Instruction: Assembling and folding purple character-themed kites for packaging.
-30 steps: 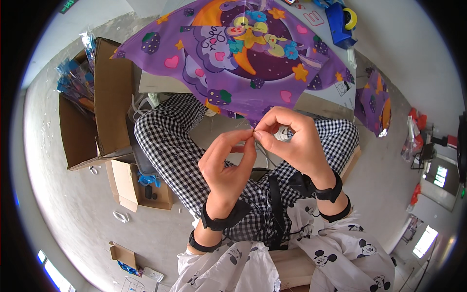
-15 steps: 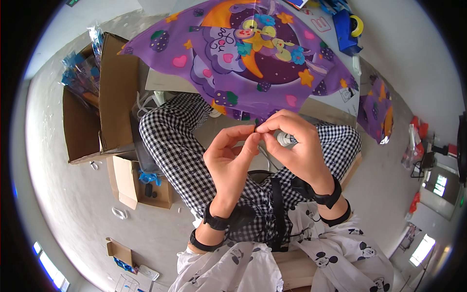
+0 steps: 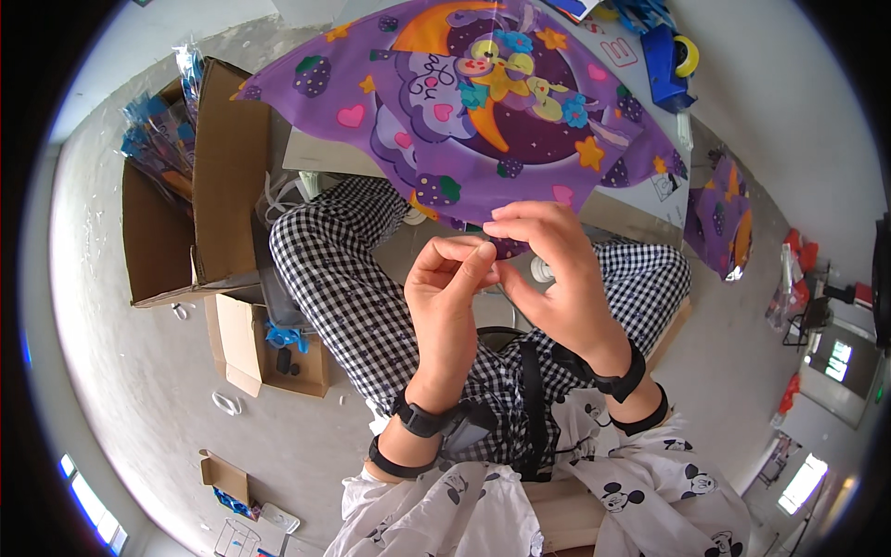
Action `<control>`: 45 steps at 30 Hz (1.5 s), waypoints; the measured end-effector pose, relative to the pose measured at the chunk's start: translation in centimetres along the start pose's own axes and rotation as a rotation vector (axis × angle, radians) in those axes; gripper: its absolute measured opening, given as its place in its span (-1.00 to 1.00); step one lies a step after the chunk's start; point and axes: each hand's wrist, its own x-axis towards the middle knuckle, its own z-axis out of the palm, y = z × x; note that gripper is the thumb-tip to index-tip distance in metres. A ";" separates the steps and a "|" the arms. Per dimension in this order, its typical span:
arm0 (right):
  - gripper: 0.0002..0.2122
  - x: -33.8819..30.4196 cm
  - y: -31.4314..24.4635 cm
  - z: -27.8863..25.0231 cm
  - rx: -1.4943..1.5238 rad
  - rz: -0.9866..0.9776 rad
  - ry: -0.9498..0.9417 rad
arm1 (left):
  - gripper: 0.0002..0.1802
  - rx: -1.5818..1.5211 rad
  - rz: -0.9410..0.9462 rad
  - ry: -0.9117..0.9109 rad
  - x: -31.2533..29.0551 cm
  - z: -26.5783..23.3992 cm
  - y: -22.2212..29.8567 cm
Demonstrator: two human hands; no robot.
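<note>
A large purple printed sheet (image 3: 371, 139), shaped like a kite with stars, hearts and a moon, spreads over the table in front of me. Its near edge droops toward my lap, behind my fingers. My left hand (image 3: 450, 288) is closed in a pinch, thumb against forefinger, beside that hanging edge. What sits in the pinch is too small or hidden to make out. Close on its right, my right hand (image 3: 557, 278) has its fingers stretched out and apart from the thumb. The right thumb tip is near the left fingertips.
A tall cardboard box (image 3: 227, 176) with packaged items stands on the left. Below it lies a small open carton (image 3: 269, 348) with blue and black pieces. A blue tape dispenser (image 3: 665, 70) stands on the table's far right, and another purple printed sheet (image 3: 722, 218) hangs beyond.
Both hands were pinching together at one spot. Now the right fingers have lifted and opened away from the thumb, while the left hand keeps its pinch and has turned slightly.
</note>
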 end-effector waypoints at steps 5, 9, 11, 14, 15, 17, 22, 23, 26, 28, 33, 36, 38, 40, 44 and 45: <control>-0.66 -0.3 -0.5 0.2 0.025 0.105 -0.033 | -0.84 -0.055 -0.103 0.010 -0.1 -0.4 -0.3; -0.78 -0.8 0.7 0.6 0.197 0.132 0.091 | -0.82 -0.030 -0.123 -0.003 -0.3 0.5 0.3; -0.82 -0.7 0.9 0.5 0.187 0.105 0.083 | -0.81 -0.044 -0.119 -0.035 -0.3 0.4 0.4; -0.85 -0.6 0.7 0.3 0.178 0.111 0.090 | -0.81 0.025 -0.091 -0.017 -0.6 0.5 0.4; -0.85 -0.6 0.5 0.1 0.182 0.132 0.085 | -0.81 0.026 -0.092 -0.017 -0.6 0.5 0.3; -0.86 -0.6 0.6 0.0 0.187 0.154 0.080 | -0.81 0.084 -0.046 -0.018 -0.7 0.6 0.3; -0.78 -0.7 1.1 -0.4 0.025 -0.070 0.086 | -0.82 0.170 0.055 -0.059 -1.0 1.1 0.6; -0.78 -0.6 1.0 -0.4 0.025 -0.070 0.086 | -0.81 0.186 0.078 -0.055 -1.0 1.1 0.5; -0.72 -0.6 0.6 -0.5 -0.038 -0.099 0.083 | -0.80 0.196 0.129 -0.043 -1.0 1.2 0.4; -0.70 -0.7 0.5 -0.4 -0.065 -0.115 0.096 | -0.81 0.184 0.137 -0.037 -1.1 1.3 0.3; -0.70 -0.5 -0.1 -0.6 0.009 -0.077 0.059 | -0.81 0.163 0.198 -0.028 -1.1 1.0 0.1; -0.74 -0.6 -0.5 -0.9 0.089 -0.007 0.029 | -0.82 0.190 0.206 -0.024 -1.1 0.9 0.0; -0.77 -0.7 -0.6 -1.0 0.120 0.044 0.003 | -0.83 0.209 0.222 -0.030 -1.2 1.0 0.1; -0.80 -0.6 -0.5 -1.0 0.184 0.062 0.003 | -0.87 0.240 0.243 -0.021 -1.1 1.0 0.0; -0.79 -0.7 -0.2 -0.7 0.176 0.026 0.046 | -0.90 0.280 0.251 -0.034 -1.0 1.0 0.0; -0.80 -0.7 -0.2 -0.6 0.206 0.044 0.051 | -0.90 0.281 0.252 -0.033 -1.1 1.1 0.1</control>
